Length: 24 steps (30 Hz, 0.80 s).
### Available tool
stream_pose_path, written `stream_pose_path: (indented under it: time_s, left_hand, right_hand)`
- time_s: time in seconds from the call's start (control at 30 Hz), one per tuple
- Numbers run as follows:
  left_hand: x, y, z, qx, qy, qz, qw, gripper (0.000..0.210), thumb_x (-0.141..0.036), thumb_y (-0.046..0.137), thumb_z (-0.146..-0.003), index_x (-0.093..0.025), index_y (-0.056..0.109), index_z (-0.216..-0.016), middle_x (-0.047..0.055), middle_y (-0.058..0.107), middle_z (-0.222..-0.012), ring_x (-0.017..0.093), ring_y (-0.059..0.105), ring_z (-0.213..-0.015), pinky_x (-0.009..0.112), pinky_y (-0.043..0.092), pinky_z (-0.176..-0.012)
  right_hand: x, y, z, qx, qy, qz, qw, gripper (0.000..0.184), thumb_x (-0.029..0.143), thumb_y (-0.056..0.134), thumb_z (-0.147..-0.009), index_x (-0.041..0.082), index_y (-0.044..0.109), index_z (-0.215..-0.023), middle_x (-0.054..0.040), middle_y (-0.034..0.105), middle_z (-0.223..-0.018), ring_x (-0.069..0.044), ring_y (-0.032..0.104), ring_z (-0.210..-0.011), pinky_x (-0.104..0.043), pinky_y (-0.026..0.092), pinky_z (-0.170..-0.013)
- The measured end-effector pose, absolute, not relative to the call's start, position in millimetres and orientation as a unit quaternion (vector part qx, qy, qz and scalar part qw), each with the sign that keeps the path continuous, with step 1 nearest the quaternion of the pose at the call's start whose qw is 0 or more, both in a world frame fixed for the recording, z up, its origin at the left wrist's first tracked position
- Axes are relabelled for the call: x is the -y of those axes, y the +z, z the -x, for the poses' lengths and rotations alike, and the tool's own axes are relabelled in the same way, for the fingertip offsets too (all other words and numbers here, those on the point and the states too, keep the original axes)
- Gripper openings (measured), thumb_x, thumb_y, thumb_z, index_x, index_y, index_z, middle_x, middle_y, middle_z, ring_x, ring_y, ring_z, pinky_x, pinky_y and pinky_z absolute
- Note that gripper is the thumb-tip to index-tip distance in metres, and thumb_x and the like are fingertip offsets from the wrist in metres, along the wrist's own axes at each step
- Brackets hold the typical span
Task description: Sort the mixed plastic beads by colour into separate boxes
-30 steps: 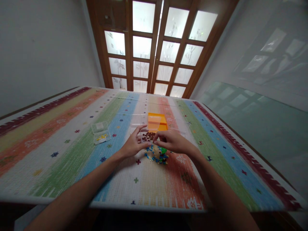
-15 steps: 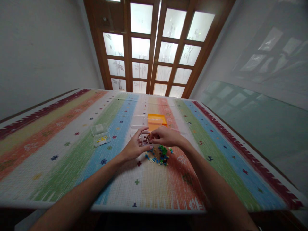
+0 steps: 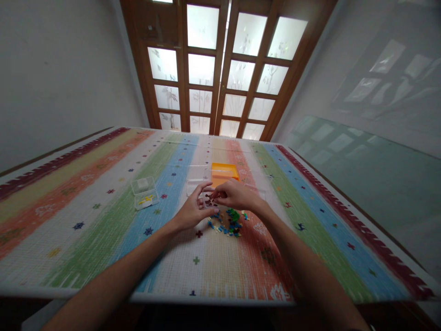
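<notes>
My left hand point(image 3: 191, 211) curls round the near left side of a small clear plastic box point(image 3: 205, 205), thumb in front and fingers behind. Inside it lie several small dark brown toy bricks point(image 3: 209, 197). From the right, my right hand point(image 3: 234, 195) reaches over the box with its fingertips pinched together among the brown pieces. Whatever sits between those fingertips is too small to make out. Just below both hands, a pile of small blue, green and pale yellow bricks point(image 3: 234, 225) lies on the cloth.
Behind the hands stands an open orange box point(image 3: 223, 171). To the left, an open clear case point(image 3: 145, 200) holds yellow pieces. A striped tablecloth point(image 3: 103, 220) covers the table. Paned wooden doors point(image 3: 220, 69) rise beyond, with walls on both sides.
My right hand's fingertips have shifted slightly left within the clear box. My left hand keeps its hold, and the other things stay where they were.
</notes>
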<state>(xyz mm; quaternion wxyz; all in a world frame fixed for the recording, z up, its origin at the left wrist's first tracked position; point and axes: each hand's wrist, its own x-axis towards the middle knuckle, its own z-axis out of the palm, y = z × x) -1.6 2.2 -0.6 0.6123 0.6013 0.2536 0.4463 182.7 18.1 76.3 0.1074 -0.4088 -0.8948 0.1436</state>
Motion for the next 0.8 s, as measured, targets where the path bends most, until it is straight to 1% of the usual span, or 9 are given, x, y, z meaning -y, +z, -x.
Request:
stream_pose_path:
  time_s: [0.1,0.2,0.27,0.37,0.43,0.5,0.6,0.67,0.8]
  left_hand:
    - [-2.2,-0.2,1.8,-0.259,0.448,-0.598,0.612,0.078,-0.023,0.086,-0.069,-0.028,0.046,-0.135,0.011,0.052,-0.133,0.022,0.069,-0.102,0.042,0.056,-0.094]
    - [-2.0,0.2,2.2,-0.268,0.447,-0.603,0.604,0.078,-0.023,0.086,-0.069,-0.027,0.046,-0.135,0.012,0.051,-0.134,0.023,0.068,-0.105,0.043,0.056,-0.094]
    - [-2.1,0.3,2.5,-0.273,0.448,-0.608,0.596,0.078,-0.024,0.086,-0.069,-0.027,0.046,-0.135,0.013,0.05,-0.136,0.023,0.068,-0.105,0.043,0.055,-0.095]
    - [-2.4,0.5,2.9,-0.277,0.45,-0.609,0.591,0.078,-0.025,0.086,-0.069,-0.027,0.046,-0.136,0.014,0.05,-0.137,0.024,0.068,-0.104,0.045,0.056,-0.094]
    - [-2.5,0.7,3.3,-0.282,0.451,-0.612,0.586,0.077,-0.025,0.086,-0.069,-0.026,0.047,-0.136,0.015,0.05,-0.138,0.024,0.068,-0.105,0.045,0.055,-0.095]
    - [-2.5,0.9,3.6,-0.289,0.453,-0.613,0.58,0.077,-0.025,0.085,-0.07,-0.025,0.047,-0.136,0.015,0.051,-0.137,0.025,0.067,-0.106,0.046,0.055,-0.096]
    - [-2.8,0.9,3.9,-0.302,0.453,-0.609,0.577,0.078,-0.023,0.085,-0.069,-0.024,0.046,-0.137,0.014,0.051,-0.135,0.025,0.067,-0.106,0.046,0.055,-0.096]
    - [-3.4,0.3,3.8,-0.305,0.455,-0.607,0.576,0.077,-0.022,0.085,-0.07,-0.024,0.045,-0.136,0.013,0.052,-0.134,0.025,0.067,-0.107,0.046,0.055,-0.097]
    - [-4.8,-0.8,3.8,-0.303,0.459,-0.606,0.575,0.076,-0.021,0.085,-0.07,-0.026,0.046,-0.135,0.012,0.052,-0.133,0.025,0.066,-0.108,0.046,0.056,-0.096]
  right_hand:
    - [-15.2,79.7,-188.1,0.884,0.142,0.425,0.134,0.018,0.012,0.064,-0.083,0.015,0.08,-0.091,-0.0024,0.069,-0.068,-0.01,0.053,-0.059,-0.021,0.033,-0.059]
    - [-11.3,83.5,-199.7,0.866,0.154,0.446,0.163,0.018,0.016,0.063,-0.085,0.013,0.079,-0.092,0.0017,0.059,-0.058,-0.008,0.046,-0.053,-0.021,0.03,-0.056]
    - [-7.9,84.9,-211.2,0.86,0.172,0.443,0.185,0.018,0.019,0.062,-0.086,0.013,0.078,-0.091,0.0037,0.054,-0.055,-0.007,0.042,-0.05,-0.021,0.028,-0.053]
    - [-1.3,84.6,-230.5,0.863,0.223,0.411,0.193,0.021,0.024,0.06,-0.086,0.013,0.077,-0.089,0.0046,0.051,-0.054,-0.007,0.039,-0.049,-0.021,0.027,-0.05]
    - [3.3,82.4,-241.5,0.866,0.253,0.399,0.165,0.021,0.025,0.059,-0.085,0.013,0.077,-0.088,0.004,0.053,-0.054,-0.007,0.04,-0.049,-0.021,0.028,-0.05]
    - [6.9,78.2,-248.6,0.868,0.269,0.399,0.121,0.02,0.023,0.061,-0.083,0.013,0.077,-0.086,0.0025,0.057,-0.056,-0.007,0.043,-0.05,-0.021,0.03,-0.051]
    - [9.8,68.3,-249.9,0.869,0.268,0.41,0.074,0.018,0.016,0.06,-0.08,0.012,0.078,-0.084,0.0002,0.065,-0.062,-0.008,0.047,-0.052,-0.021,0.032,-0.054]
    - [11.0,60.7,-245.6,0.868,0.261,0.419,0.057,0.018,0.014,0.059,-0.081,0.013,0.077,-0.082,0.0,0.066,-0.064,-0.008,0.048,-0.053,-0.021,0.032,-0.055]
    - [15.1,48.7,-231.6,0.866,0.21,0.454,0.02,0.018,0.022,0.062,-0.086,0.015,0.077,-0.078,-0.0019,0.068,-0.065,-0.01,0.05,-0.055,-0.022,0.029,-0.054]
